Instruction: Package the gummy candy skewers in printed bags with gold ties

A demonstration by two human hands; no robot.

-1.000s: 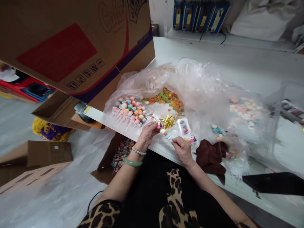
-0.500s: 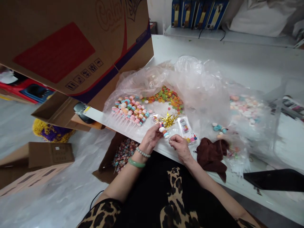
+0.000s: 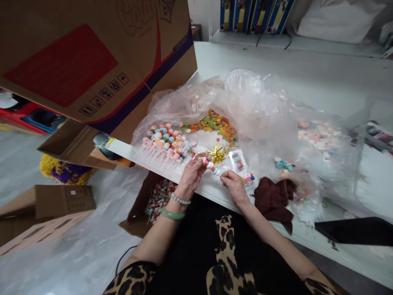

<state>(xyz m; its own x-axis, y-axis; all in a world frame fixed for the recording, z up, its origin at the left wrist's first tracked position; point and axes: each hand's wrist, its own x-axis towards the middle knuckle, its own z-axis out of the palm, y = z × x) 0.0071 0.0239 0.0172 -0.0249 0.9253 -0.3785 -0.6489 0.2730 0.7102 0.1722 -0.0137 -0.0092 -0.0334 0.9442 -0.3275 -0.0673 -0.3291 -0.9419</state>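
My left hand (image 3: 190,175) pinches one end of a short string of pastel candy beads (image 3: 211,166) at the near edge of the white table (image 3: 307,78). My right hand (image 3: 233,186) pinches the other end, fingers closed. Just beyond the hands lie gold twist ties (image 3: 217,154) and a small clear packet of candy (image 3: 241,166). A pile of pastel candy beads (image 3: 167,140) lies to the left on clear plastic sheeting (image 3: 254,110), with small orange and green candy rings (image 3: 216,124) behind it.
A big cardboard box (image 3: 92,61) hangs over the table's left end. A brown cloth (image 3: 274,198) lies right of my hands, a black flat object (image 3: 356,230) further right. More candies (image 3: 319,139) sit under plastic. An open box of wrapped candies (image 3: 158,196) stands on the floor.
Both hands have shifted slightly up and closer together, lifting the bead string a little off the table. The view has tilted down a bit.
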